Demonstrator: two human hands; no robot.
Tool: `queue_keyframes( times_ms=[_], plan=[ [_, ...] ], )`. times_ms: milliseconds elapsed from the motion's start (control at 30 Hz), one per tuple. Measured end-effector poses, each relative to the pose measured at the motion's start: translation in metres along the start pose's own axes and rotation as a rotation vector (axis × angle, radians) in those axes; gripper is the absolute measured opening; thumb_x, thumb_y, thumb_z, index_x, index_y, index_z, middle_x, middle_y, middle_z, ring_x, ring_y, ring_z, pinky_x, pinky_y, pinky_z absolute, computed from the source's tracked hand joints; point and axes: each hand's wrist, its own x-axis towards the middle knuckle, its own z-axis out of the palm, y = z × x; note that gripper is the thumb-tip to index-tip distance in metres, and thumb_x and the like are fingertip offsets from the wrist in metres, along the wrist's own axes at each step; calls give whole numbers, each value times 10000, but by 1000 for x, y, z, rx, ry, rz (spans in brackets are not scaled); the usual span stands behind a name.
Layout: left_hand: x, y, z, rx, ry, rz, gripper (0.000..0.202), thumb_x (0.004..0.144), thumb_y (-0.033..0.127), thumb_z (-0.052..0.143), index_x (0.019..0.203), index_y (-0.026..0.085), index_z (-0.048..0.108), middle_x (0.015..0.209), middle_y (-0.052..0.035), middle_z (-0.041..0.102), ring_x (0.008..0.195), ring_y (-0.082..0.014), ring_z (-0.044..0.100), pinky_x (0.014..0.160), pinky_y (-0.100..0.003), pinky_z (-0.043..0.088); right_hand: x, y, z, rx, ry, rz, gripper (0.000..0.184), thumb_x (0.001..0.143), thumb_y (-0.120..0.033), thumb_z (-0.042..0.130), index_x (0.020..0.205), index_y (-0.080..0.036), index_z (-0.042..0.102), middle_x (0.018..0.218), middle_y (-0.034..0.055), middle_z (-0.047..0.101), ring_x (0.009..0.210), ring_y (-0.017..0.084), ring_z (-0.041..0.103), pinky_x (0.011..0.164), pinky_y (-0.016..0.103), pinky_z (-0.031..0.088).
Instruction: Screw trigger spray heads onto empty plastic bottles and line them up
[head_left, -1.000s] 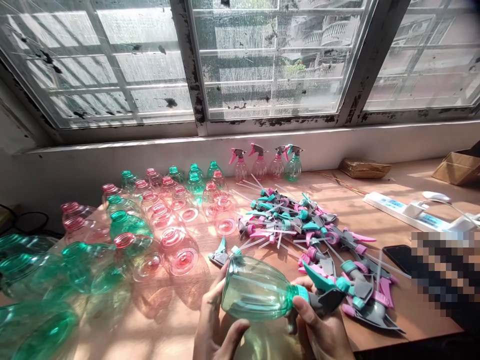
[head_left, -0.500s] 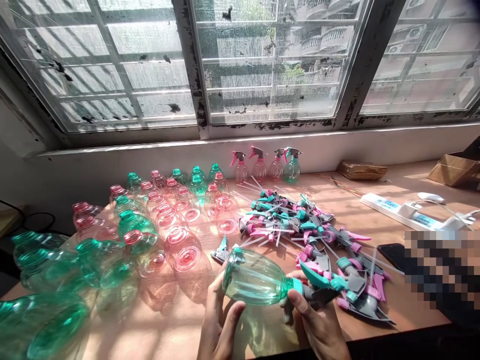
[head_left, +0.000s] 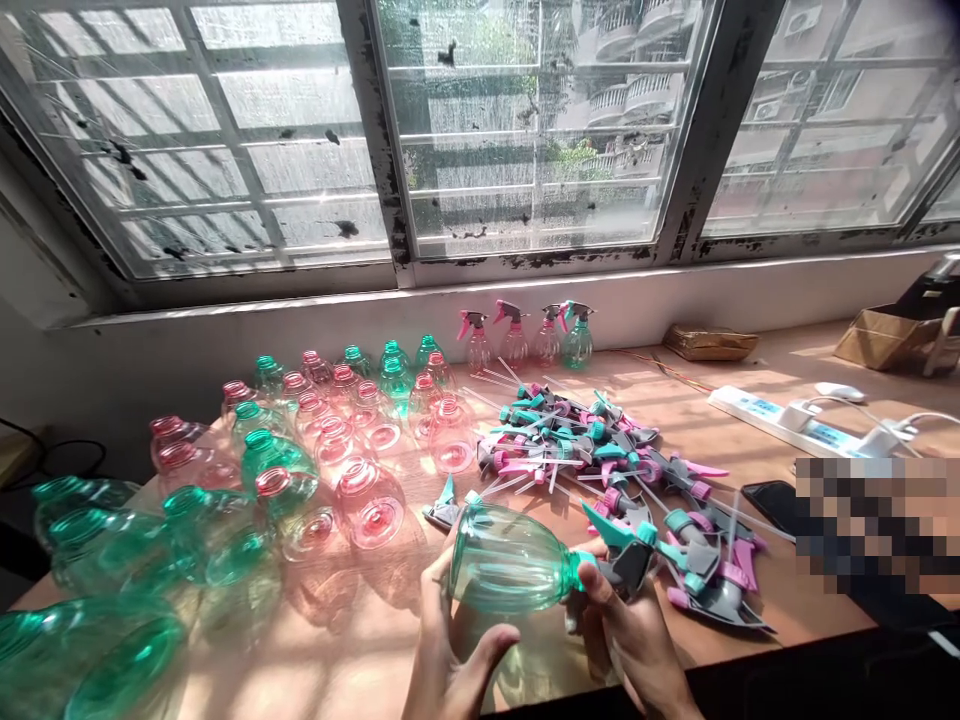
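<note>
Two bare hands hold a clear green bottle (head_left: 510, 558) on its side, just above a wooden table (head_left: 750, 440). The left hand (head_left: 457, 640) wraps around the bottle's ribbed body. The right hand (head_left: 630, 640) grips the neck, where a teal and grey spray head (head_left: 626, 570) sits. Just to the right lies a heap of loose spray heads (head_left: 600, 450). To the left stand rows of empty pink and green bottles (head_left: 367, 505). Four capped spray bottles (head_left: 525, 338) stand along the wall, below a window (head_left: 532, 130).

light: bright sun through window (head_left: 532, 130) | shadows: bars across desk (head_left: 780, 620) | glare: green spray bottle (head_left: 510, 558) | edges: bowed | right: pixelated patch (head_left: 870, 520)
</note>
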Motion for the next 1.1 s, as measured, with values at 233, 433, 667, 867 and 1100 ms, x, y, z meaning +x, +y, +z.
queue_keyframes(
  times_ms=[233, 433, 667, 867, 1100],
  plan=[
    [5, -3, 3, 129, 132, 148, 427, 923, 469, 767, 1323, 343, 687, 1648, -58, 482, 1581, -384, 352, 1246, -520, 406, -3, -2, 2, 76, 107, 90, 563, 781, -767, 780, 745, -226, 627, 509, -18, 689, 386, 126, 577, 373, 181, 423],
    [-1, -3, 2, 66, 73, 17, 691, 794, 528, 875, 1372, 279, 591, 1400, -129, 699, 1317, -397, 656, 1153, -536, 511, -3, -1, 0, 11, 110, 62, 519, 796, -708, 803, 745, -215, 650, 448, -36, 630, 375, 125, 569, 389, 190, 443],
    [2, 2, -3, 231, 23, 189, 535, 965, 483, 719, 1459, 346, 565, 1689, -92, 434, 1598, -385, 310, 1291, -596, 270, -1, -4, 1, 46, 121, -5, 466, 812, -643, 822, 742, -243, 594, 463, -63, 608, 372, 114, 531, 359, 175, 417],
    [4, 7, 0, 164, -72, 81, 792, 915, 581, 742, 1567, 306, 385, 1588, -156, 564, 1469, -390, 527, 1192, -547, 452, 3, -3, -2, -9, 19, -95, 402, 862, -530, 811, 698, -242, 585, 483, -58, 586, 429, 124, 516, 432, 211, 398],
    [4, 24, 2, 136, 55, 4, 880, 896, 788, 586, 1552, 221, 435, 1541, -186, 611, 1466, -418, 522, 1207, -536, 414, 3, 2, -1, -143, -95, -97, 268, 796, -426, 855, 738, -256, 656, 584, -52, 520, 479, 143, 392, 419, 255, 286]
  ],
)
